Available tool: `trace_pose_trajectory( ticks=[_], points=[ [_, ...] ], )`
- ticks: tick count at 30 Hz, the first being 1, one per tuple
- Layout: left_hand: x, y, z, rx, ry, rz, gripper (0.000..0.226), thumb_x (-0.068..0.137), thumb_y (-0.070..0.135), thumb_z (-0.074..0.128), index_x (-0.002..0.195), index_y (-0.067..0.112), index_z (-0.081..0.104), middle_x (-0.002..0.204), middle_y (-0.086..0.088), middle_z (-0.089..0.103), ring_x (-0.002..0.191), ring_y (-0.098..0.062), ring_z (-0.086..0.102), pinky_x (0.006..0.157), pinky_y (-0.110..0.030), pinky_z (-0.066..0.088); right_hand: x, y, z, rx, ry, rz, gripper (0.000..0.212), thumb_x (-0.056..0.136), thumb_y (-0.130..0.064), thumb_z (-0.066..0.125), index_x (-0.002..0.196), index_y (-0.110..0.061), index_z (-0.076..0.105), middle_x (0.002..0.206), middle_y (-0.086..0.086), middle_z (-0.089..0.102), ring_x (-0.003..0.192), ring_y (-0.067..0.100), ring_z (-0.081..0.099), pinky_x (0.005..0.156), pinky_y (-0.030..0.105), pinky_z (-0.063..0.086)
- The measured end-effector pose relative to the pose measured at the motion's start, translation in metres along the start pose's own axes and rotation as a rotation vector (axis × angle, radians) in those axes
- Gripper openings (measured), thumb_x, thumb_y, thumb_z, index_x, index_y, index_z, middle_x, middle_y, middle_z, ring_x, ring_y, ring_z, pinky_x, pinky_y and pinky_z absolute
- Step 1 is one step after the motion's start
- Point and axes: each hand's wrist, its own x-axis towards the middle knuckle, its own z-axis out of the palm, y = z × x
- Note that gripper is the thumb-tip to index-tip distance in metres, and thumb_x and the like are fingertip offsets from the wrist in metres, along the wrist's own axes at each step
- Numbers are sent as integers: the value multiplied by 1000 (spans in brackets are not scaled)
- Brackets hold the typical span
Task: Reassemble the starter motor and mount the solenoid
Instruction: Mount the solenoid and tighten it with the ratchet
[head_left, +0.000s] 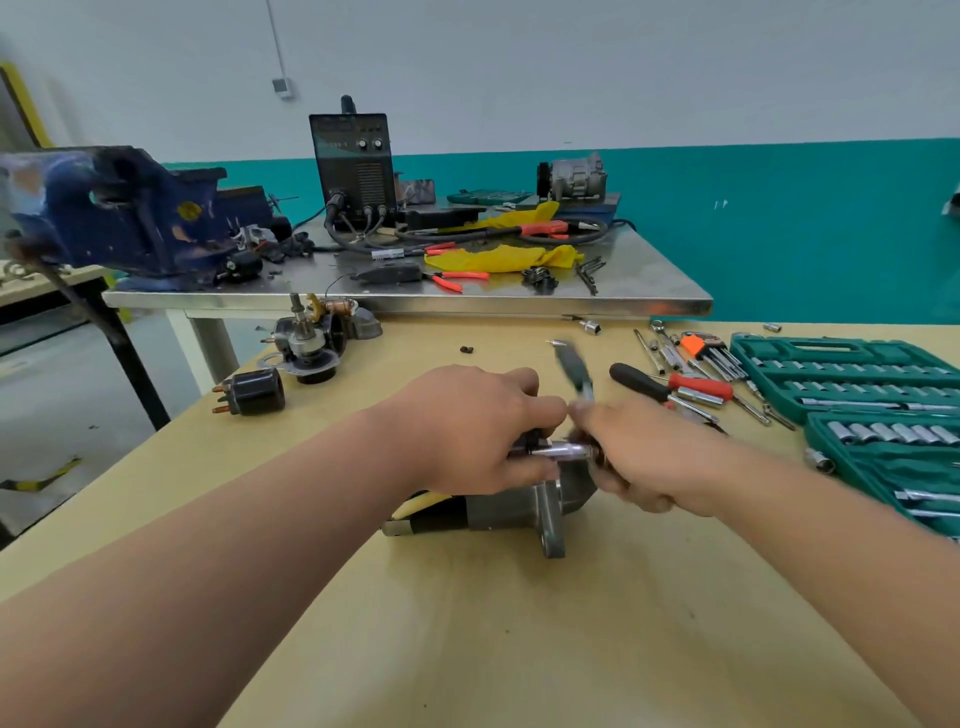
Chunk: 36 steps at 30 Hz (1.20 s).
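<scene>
The starter motor (511, 506) lies on its side on the wooden table (519, 623), grey flange facing me. My left hand (475, 421) grips the black part on top of the motor, beside a shiny metal socket (561, 449). My right hand (641, 454) holds a ratchet wrench (574, 371), whose blurred dark handle points up and away; its head is hidden by my fingers. A black solenoid (254, 392) with copper terminals lies apart at the table's left edge. A second, disassembled starter (311, 338) sits behind it.
Green socket set cases (852, 374) lie open at the right. Screwdrivers (670, 387), hex keys and loose sockets lie beside them. Behind is a steel bench (415, 301) with a blue vise (119, 213), a welder (353, 161), pliers and yellow cloth.
</scene>
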Motion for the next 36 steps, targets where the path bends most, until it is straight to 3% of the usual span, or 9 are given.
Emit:
trace_pose_trajectory(
  ticks=[5,11,13,17,19,22,26,32,36],
  points=[
    [1,0,2,-3,3,23,31,95,56,44,111,29,49,106,3,48,53,-7,36,53,-29,31,-4,9,1,122,-46,70,52,98,-53,25,77,-16,55,44,-1,42,33,14,30,36,22,27],
    [1,-3,2,18,-22,40,30,98,53,38,111,27,46,109,0,47,51,-8,32,55,-30,33,7,36,-7,-585,404,-994,17,86,-32,44,92,-16,47,62,-3,53,52,10,44,52,26,40],
    [3,-3,2,10,-15,19,31,98,55,37,110,28,46,108,1,47,52,-8,33,55,-30,33,6,29,-2,-470,395,-860,19,90,-34,39,86,-18,48,60,-3,50,50,11,43,51,28,39],
    [2,-3,1,-32,2,8,33,96,56,40,112,29,50,107,1,49,62,-18,48,62,-34,47,0,-5,-2,73,-39,124,67,99,-49,26,45,-20,54,39,-3,37,31,13,27,35,18,22],
    [2,-3,1,-27,1,14,32,97,54,40,113,29,51,107,1,49,62,-18,47,62,-33,47,2,-1,0,157,-54,167,71,99,-51,24,43,-18,52,37,-2,36,28,13,25,31,18,21],
    [3,-3,-1,-28,-20,38,30,98,52,38,113,27,49,108,0,48,55,-9,37,61,-33,44,1,18,7,-193,286,-416,41,96,-47,27,80,-18,51,54,-7,48,45,11,44,46,30,41],
    [5,-3,-2,-19,-34,52,31,99,51,34,113,26,48,109,0,48,55,-11,38,65,-36,48,8,38,-13,-795,431,-1083,26,86,-31,47,86,-7,57,63,-7,53,50,10,47,49,17,31],
    [4,-3,-1,-2,-21,36,34,97,56,37,114,30,49,105,3,47,63,-17,46,61,-32,45,4,0,-4,124,-69,142,58,99,-50,28,57,-14,46,40,-2,36,30,12,25,34,18,22],
    [6,-5,-1,5,-36,41,34,96,56,41,114,28,49,107,2,46,65,-19,48,63,-34,48,3,11,4,-24,96,-167,46,97,-48,26,72,-19,49,45,-5,42,35,10,37,39,22,33]
  ],
)
